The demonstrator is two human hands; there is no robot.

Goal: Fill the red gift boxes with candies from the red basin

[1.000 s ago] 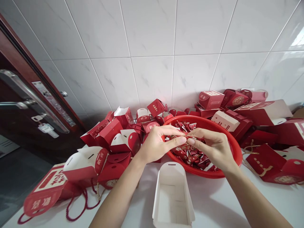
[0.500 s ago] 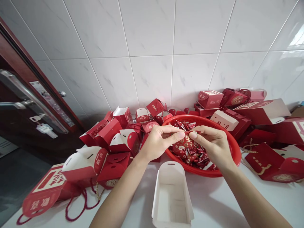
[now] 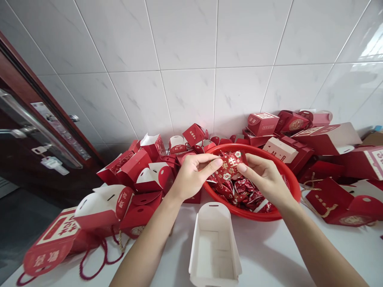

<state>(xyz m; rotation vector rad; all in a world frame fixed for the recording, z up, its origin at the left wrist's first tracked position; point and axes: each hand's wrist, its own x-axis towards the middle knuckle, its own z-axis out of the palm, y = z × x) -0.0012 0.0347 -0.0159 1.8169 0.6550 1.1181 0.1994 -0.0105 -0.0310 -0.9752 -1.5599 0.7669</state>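
Note:
Between my two hands is a red candy packet (image 3: 229, 166) with gold characters and white flowers, its printed face toward me. My left hand (image 3: 196, 173) pinches its left end, and my right hand (image 3: 265, 175) grips the right end with thumb and fingers. Both hands are over a red plastic basket (image 3: 295, 199) that holds many similar red wrapped packets (image 3: 248, 193). In front of the basket, nearer to me, stands an open paper box (image 3: 214, 247) with a white inside; nothing lies in it.
Red gift boxes, several with rope handles, crowd the left side (image 3: 103, 207) and the right side (image 3: 344, 201) of the white table (image 3: 263, 255). White wall tiles (image 3: 191, 99) rise behind. A dark red door with a handle and keys (image 3: 54, 163) is at the left.
The packet has turned, so its front now shows more fully, and it is a little higher. My hands keep hold of it. The whole view has shifted slightly.

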